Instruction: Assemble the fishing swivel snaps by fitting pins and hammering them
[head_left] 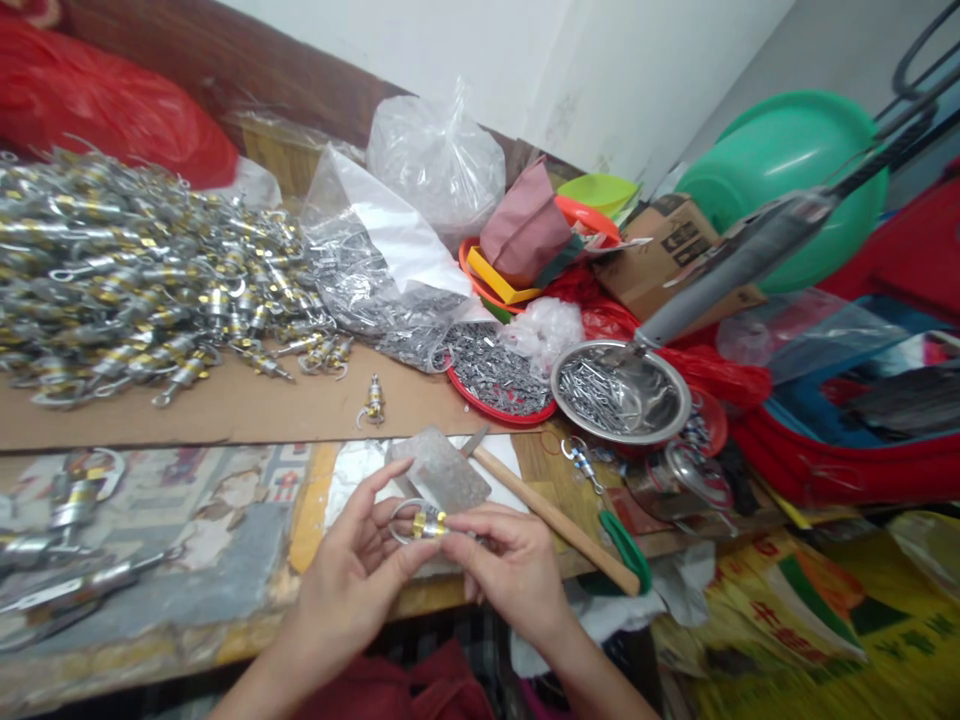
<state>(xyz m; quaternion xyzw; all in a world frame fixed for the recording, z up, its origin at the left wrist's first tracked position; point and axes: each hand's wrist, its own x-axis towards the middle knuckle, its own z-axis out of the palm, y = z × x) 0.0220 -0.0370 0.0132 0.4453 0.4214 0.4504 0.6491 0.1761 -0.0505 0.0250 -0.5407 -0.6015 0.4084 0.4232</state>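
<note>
- Two bare hands meet at the near edge of a cluttered bench, around one small brass-and-silver fitting (430, 524) with a curved metal hook at its left end.
- My right hand (514, 565) pinches the fitting's right end between thumb and fingers.
- My left hand (352, 565) grasps the hook end, thumb below and fingers curled behind; how firmly, I cannot tell.
- I judge this step best done with a light fingertip grip at both ends, the left steadying while the right makes small turns. (My palms would only hide the joint from this camera.)
- I would keep the work above the grey block (454, 475), just beyond my fingers, so a slip lands somewhere findable. The wooden handle (559, 520) slanting beside it could catch my right wrist.
- Brown cardboard (225, 415) covers the bench behind, bearing a big heap of similar fittings (135, 285) at left; a single fitting (375, 400) sits apart, nearer the middle.
- To the right, a red plate (491, 410) and a steel bowl (686, 410) hold small metal parts.
- Beyond are a clear plastic bag (439, 160), a large green basin (795, 190) and a pale wall (600, 70).
</note>
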